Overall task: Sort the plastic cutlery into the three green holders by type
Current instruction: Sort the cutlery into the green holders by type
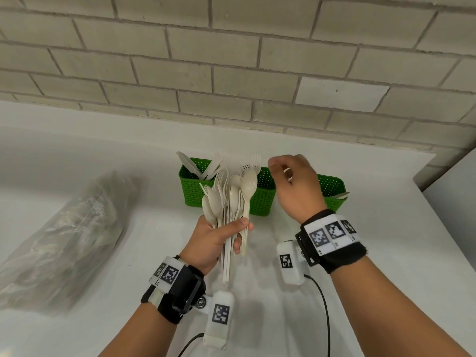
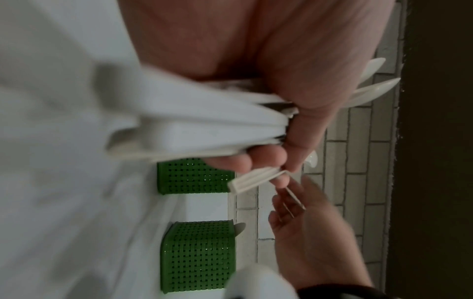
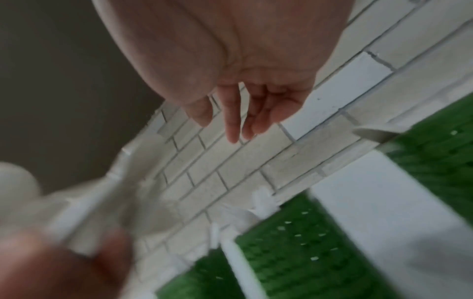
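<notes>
Cutlery bundle (image 1: 229, 202) gripped in left hand (image 1: 213, 243) hides holders (image 1: 260, 199); right hand (image 1: 296, 186) loose, empty.

The bench (image 1: 360, 253) ran up to a brick wall (image 1: 231, 60) behind it. Near the wall stood three holders in a row — the left holder (image 1: 192, 188) with knives (image 1: 208, 168) in it, the middle holder (image 1: 262, 194) beside it, the right holder (image 1: 332, 189) behind the right hand (image 1: 293, 186). A bundle of cutlery (image 1: 231, 202) stood in the left hand (image 1: 213, 243), before the holders — a plastic bag (image 1: 72, 233) lay far left on the bench
</notes>
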Available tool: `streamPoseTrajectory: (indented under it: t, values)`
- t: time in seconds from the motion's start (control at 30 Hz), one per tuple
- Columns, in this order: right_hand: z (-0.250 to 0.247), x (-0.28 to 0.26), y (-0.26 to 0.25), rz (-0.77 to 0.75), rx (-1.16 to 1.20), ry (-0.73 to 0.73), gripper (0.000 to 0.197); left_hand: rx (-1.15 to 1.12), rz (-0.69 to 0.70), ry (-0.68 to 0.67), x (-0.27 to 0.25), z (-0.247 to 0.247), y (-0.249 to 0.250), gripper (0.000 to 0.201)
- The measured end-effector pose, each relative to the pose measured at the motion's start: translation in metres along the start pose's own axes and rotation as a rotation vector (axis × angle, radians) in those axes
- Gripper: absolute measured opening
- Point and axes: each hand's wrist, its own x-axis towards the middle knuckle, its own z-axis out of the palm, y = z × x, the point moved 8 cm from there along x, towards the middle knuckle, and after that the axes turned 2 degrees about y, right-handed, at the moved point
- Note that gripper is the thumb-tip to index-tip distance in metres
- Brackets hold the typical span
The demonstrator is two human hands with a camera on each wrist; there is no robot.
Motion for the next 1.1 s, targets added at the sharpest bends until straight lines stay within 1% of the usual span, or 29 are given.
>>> streamPoseTrajectory:
  t: [0.03, 0.1, 0.13, 0.17, 0.2, 0.23, 0.3, 0.33, 0.37, 0.4, 0.43, 0.47, 0.5, 0.53, 0.57, 0.6, 0.67, 0.73, 0.77, 0.83, 0.9, 1.0, 1.03, 1.1]
  values:
    - [0.004, -0.006, -0.007, 0.022, 0.095, -0.079, 0.015, 0.017, 0.011, 0.003, 0.0, 0.0, 0.001, 0.006]
    - [0.018, -0.019, -0.014, 0.057, 0.177, -0.245, 0.018, 0.039, 0.018, 0.006, 0.0, 0.0, 0.002, 0.005]
    - [0.02, -0.023, -0.014, 0.065, 0.2, -0.267, 0.02, 0.042, 0.018, 0.002, 0.0, 0.001, 0.002, 0.006]
    - [0.019, -0.024, -0.013, 0.089, 0.245, -0.251, 0.019, 0.043, 0.017, -0.006, -0.001, 0.002, 0.003, 0.007]
    - [0.016, -0.025, -0.012, 0.131, 0.34, -0.218, 0.015, 0.046, 0.018, -0.013, -0.002, 0.003, 0.003, 0.008]
    - [0.011, -0.025, -0.009, 0.189, 0.483, -0.17, 0.011, 0.053, 0.022, -0.017, -0.003, 0.003, 0.003, 0.008]
    - [0.0, -0.022, -0.005, 0.331, 0.831, -0.031, 0.016, 0.067, 0.026, 0.002, -0.003, -0.001, 0.002, 0.008]
    - [-0.007, -0.022, -0.001, 0.396, 0.949, 0.06, 0.019, 0.068, 0.028, 0.023, -0.002, -0.003, 0.001, 0.008]
    - [-0.012, -0.022, 0.003, 0.435, 0.997, 0.137, 0.021, 0.075, 0.033, 0.046, -0.002, -0.006, 0.0, 0.009]
    - [-0.016, -0.023, 0.005, 0.431, 0.933, 0.171, 0.021, 0.09, 0.043, 0.066, -0.001, -0.008, 0.0, 0.01]
    - [-0.017, -0.023, 0.003, 0.369, 0.756, 0.139, 0.02, 0.111, 0.054, 0.078, -0.001, -0.008, 0.001, 0.01]
    - [-0.013, -0.024, -0.005, 0.267, 0.542, 0.056, 0.014, 0.132, 0.066, 0.082, -0.002, -0.007, 0.003, 0.01]
    - [-0.004, -0.027, -0.013, 0.173, 0.381, -0.05, 0.011, 0.155, 0.075, 0.08, -0.002, -0.004, 0.005, 0.009]
    - [0.006, -0.032, -0.019, 0.099, 0.269, -0.148, 0.017, 0.181, 0.08, 0.074, -0.002, -0.002, 0.007, 0.008]
    - [0.015, -0.037, -0.023, 0.05, 0.197, -0.212, 0.022, 0.205, 0.084, 0.062, -0.002, 0.001, 0.008, 0.008]
    - [0.02, -0.039, -0.024, 0.025, 0.145, -0.231, 0.022, 0.225, 0.087, 0.046, -0.003, 0.003, 0.008, 0.008]
    - [0.02, -0.039, -0.025, 0.005, 0.093, -0.214, 0.019, 0.249, 0.094, 0.02, -0.004, 0.007, 0.009, 0.009]
    - [0.02, -0.037, -0.026, -0.033, 0.026, -0.215, 0.022, 0.265, 0.099, 0.009, -0.005, 0.006, 0.009, 0.01]
    - [0.018, -0.036, -0.028, -0.06, -0.031, -0.197, 0.024, 0.275, 0.098, 0.004, -0.006, 0.005, 0.008, 0.011]
    - [0.011, -0.034, -0.031, -0.099, -0.096, -0.109, 0.023, 0.285, 0.097, -0.006, -0.007, 0.005, 0.007, 0.013]
    - [0.007, -0.033, -0.032, -0.118, -0.092, -0.053, 0.02, 0.289, 0.098, -0.016, -0.007, 0.007, 0.006, 0.015]
    - [0.005, -0.032, -0.03, -0.136, -0.087, -0.046, 0.018, 0.293, 0.091, -0.036, -0.008, 0.011, 0.006, 0.014]
    - [-0.001, -0.029, -0.028, -0.123, -0.075, -0.02, 0.02, 0.294, 0.083, -0.045, -0.008, 0.011, 0.005, 0.012]
    - [-0.025, -0.019, -0.024, -0.068, -0.046, 0.084, 0.026, 0.292, 0.056, -0.045, -0.008, 0.01, 0.001, 0.01]
